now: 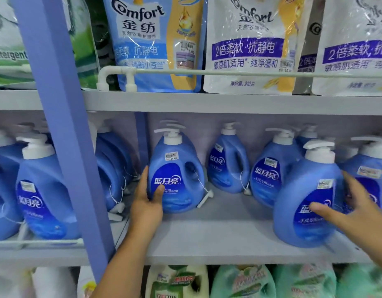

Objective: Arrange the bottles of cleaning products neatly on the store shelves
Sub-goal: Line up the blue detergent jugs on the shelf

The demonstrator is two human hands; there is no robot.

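Several blue pump bottles of laundry detergent stand on the grey middle shelf [218,237]. My left hand [148,194] grips the lower left side of one blue bottle [179,177] at the shelf's left end, thumb across its dark label. My right hand [355,209] holds a bigger-looking blue bottle [302,203] near the front right edge, thumb on its label and fingers behind its right side. That bottle leans slightly. Two more blue bottles [228,164] [269,175] stand further back between the two held ones.
A purple upright post [63,125] divides this bay from a left bay with more blue bottles [41,190]. Softener refill pouches [155,44] stand on the shelf above behind a white rail. Green and white jugs [241,282] fill the shelf below.
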